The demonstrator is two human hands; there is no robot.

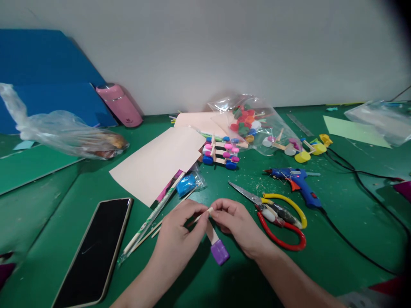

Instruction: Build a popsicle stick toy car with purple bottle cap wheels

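Observation:
My left hand (181, 233) and my right hand (239, 224) meet at the fingertips, both closed in a pinch. Between them is a small pale wooden piece, mostly covered by fingers. A flat wooden craft stick (212, 233) slants down from the pinch, with a purple bottle cap (220, 252) at its lower end. How the parts join under my fingers is hidden. Right of my right hand lie scissors (282, 218) with one yellow and one red handle. Beyond my fingertips stands a small model car (221, 153) of sticks with pink and blue caps.
A blue glue gun (297, 179) with a black cord lies at right. Thin wooden skewers (154, 226) and a phone (96, 252) lie at left. Behind are paper sheets (157, 160), a clear bag (253, 115) of caps, a cap-wheeled piece (303, 155) and a pink bottle (120, 105).

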